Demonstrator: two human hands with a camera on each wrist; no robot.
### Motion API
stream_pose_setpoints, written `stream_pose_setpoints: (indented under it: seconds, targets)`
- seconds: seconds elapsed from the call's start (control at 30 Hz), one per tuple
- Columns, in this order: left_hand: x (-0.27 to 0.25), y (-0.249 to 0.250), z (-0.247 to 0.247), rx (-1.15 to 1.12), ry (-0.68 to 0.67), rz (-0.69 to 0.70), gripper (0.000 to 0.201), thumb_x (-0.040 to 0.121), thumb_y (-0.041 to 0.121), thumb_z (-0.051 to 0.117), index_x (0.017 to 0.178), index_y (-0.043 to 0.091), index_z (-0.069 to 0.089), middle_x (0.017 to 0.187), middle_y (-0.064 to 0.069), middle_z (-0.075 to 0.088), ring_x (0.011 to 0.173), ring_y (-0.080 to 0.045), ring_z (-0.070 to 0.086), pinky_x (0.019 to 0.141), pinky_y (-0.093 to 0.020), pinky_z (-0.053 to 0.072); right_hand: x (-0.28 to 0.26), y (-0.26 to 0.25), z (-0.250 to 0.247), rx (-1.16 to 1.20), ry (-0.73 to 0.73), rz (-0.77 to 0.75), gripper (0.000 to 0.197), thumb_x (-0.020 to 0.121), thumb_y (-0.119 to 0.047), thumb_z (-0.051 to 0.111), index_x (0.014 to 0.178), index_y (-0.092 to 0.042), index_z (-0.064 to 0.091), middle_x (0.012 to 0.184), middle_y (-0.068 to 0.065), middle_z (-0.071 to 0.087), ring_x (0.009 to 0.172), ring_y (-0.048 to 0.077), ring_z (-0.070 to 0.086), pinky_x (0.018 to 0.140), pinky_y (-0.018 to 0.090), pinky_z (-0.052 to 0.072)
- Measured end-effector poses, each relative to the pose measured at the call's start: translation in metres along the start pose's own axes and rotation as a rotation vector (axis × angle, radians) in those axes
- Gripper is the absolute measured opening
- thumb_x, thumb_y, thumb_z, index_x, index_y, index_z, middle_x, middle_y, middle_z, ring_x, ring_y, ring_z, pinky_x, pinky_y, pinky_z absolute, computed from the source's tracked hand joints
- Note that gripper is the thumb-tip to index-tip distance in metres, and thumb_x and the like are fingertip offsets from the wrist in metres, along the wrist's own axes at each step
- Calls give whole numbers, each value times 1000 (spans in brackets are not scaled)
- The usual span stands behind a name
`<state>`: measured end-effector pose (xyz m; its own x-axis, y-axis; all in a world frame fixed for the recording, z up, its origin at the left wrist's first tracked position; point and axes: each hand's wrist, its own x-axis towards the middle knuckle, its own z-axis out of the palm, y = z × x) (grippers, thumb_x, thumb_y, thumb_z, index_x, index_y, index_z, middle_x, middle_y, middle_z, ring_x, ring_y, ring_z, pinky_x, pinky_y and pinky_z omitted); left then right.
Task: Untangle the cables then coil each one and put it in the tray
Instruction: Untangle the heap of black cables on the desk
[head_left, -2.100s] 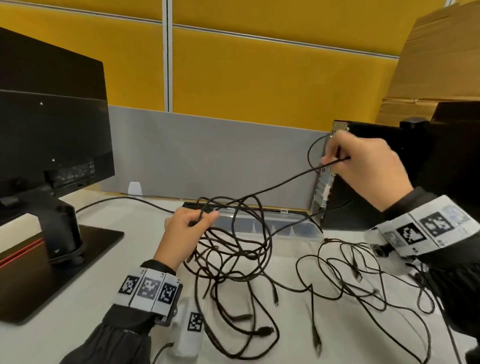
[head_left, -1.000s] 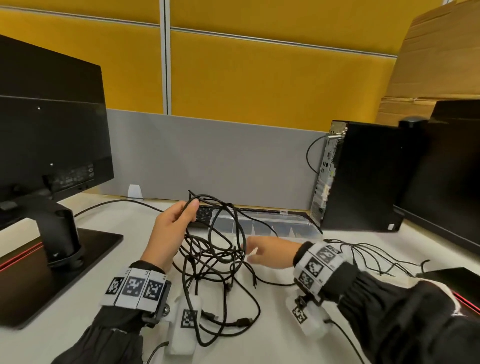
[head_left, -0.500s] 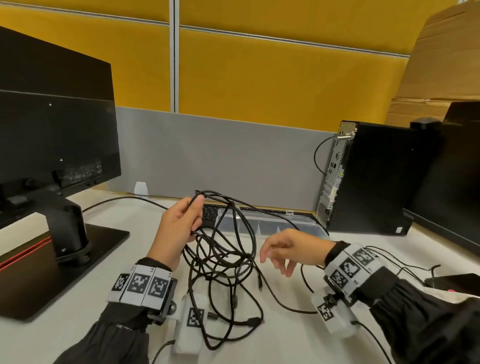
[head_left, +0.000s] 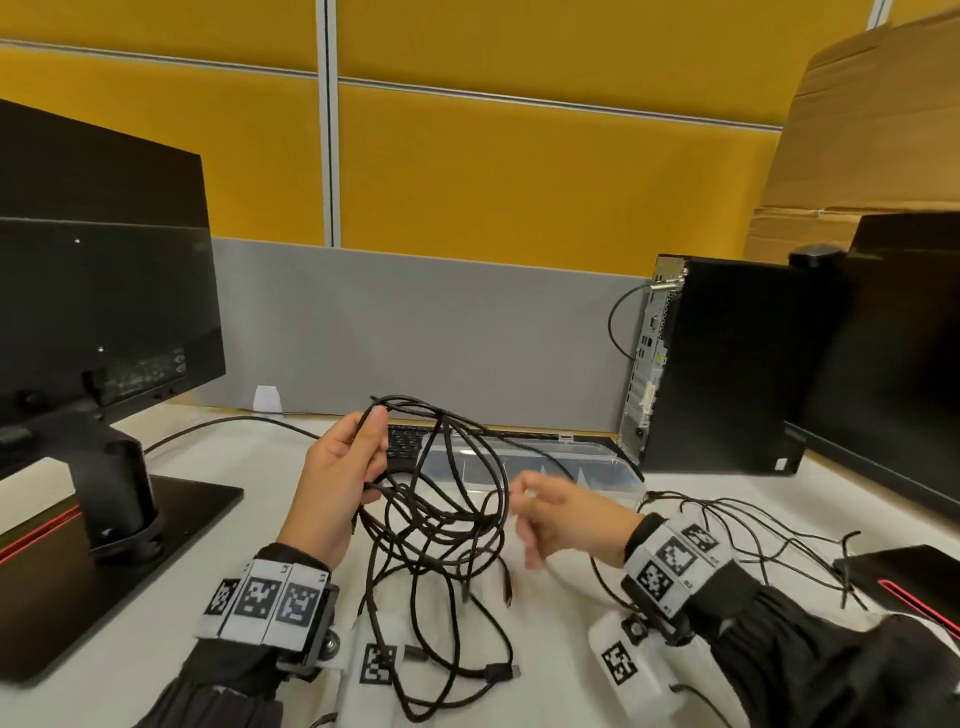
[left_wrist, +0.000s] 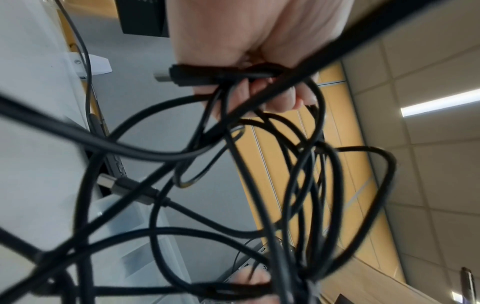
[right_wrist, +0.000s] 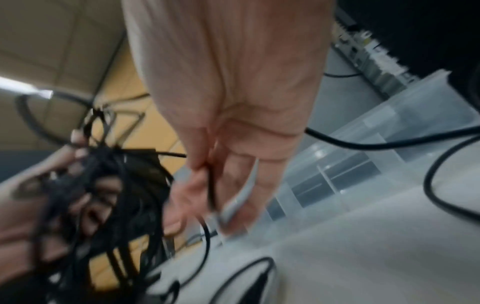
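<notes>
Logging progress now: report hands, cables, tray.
Left hand grips tangled cable bundle, lifted. Right hand pinches one strand beside it. Tray behind; no coils seen inside.

A white tabletop (head_left: 218, 467) runs up to a low grey partition (head_left: 415, 332), and above that partition stand mustard-yellow wall panels (head_left: 519, 171) split by pale metal strips. On the left a black monitor (head_left: 104, 291) stands on a black base, on the right a black computer tower (head_left: 727, 364) stands upright beside another dark screen (head_left: 904, 364), with brown cardboard (head_left: 872, 119) leaning behind them. The left wrist view shows a tiled ceiling (left_wrist: 428, 185) with a lit strip light (left_wrist: 439, 102).
</notes>
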<state>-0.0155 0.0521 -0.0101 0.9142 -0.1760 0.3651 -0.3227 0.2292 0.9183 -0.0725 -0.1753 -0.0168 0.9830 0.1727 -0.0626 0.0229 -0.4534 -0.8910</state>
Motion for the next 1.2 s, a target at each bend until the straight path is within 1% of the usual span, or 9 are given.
stream_pose_setpoints:
  seconds: [0.07,0.13,0.2,0.4,0.6,0.83,0.9,1.07,1.2]
  targets:
    - [0,-2,0,10,18,-17,29,89,42,48,75,17,49,53,4,31,46,-7,26,44,-19,24,-5,-5,-12,103,312,-82,20,100,-22,37,86,-13,48,56,-5,38,42,5,38,44,20,41]
    - [0,-3,1,-19,18,-37,28,92,39,47,76,16,49,53,3,30,46,-7,25,42,-20,21,-8,-3,-23,175,619,-151,23,100,-22,37,82,-14,49,56,-5,32,38,3,29,37,17,29]
    - [0,-2,1,-36,8,-54,28,92,37,47,76,15,50,54,2,30,46,-7,24,40,-20,19,-12,3,-29,192,767,-150,24,99,-21,37,81,-15,50,56,-4,33,39,5,29,36,17,26]
    - [-1,-5,5,-28,-4,-96,28,93,35,50,74,14,52,52,3,29,45,-8,23,39,-20,19,-28,11,-41,60,925,-105,22,98,-22,40,81,-18,53,62,-2,39,50,12,34,41,19,29]
    - [-5,-3,10,-31,-118,-116,29,93,36,47,75,16,58,49,7,26,44,-8,19,41,-22,16,-23,-4,-37,375,1052,-151,24,99,-11,33,81,-20,46,61,0,36,39,9,29,33,15,24]
    - [-12,6,13,179,-353,-90,33,95,36,43,77,27,69,51,12,26,44,-3,20,39,-16,16,-15,-28,-36,978,911,-332,33,95,-12,27,63,-22,30,41,-10,24,32,6,18,30,16,18]
    - [-12,5,14,173,-315,-91,31,96,34,42,80,25,67,52,12,27,44,-2,21,40,-16,17,-17,-29,-45,826,864,-235,32,94,-10,29,65,-21,33,41,-9,27,32,6,21,31,14,19]
    - [-5,5,10,34,-187,-179,21,98,28,41,80,21,48,57,9,35,48,-4,23,41,-16,16,-41,-21,-69,-323,413,237,25,100,-17,35,87,-11,56,57,-3,40,38,5,32,33,16,28]
    - [-5,5,11,-44,-212,-188,19,98,23,41,81,19,47,61,8,41,51,-6,24,40,-17,16,-58,-37,-72,-1039,265,277,25,98,-29,41,106,-16,62,86,-3,64,72,7,60,68,15,49]
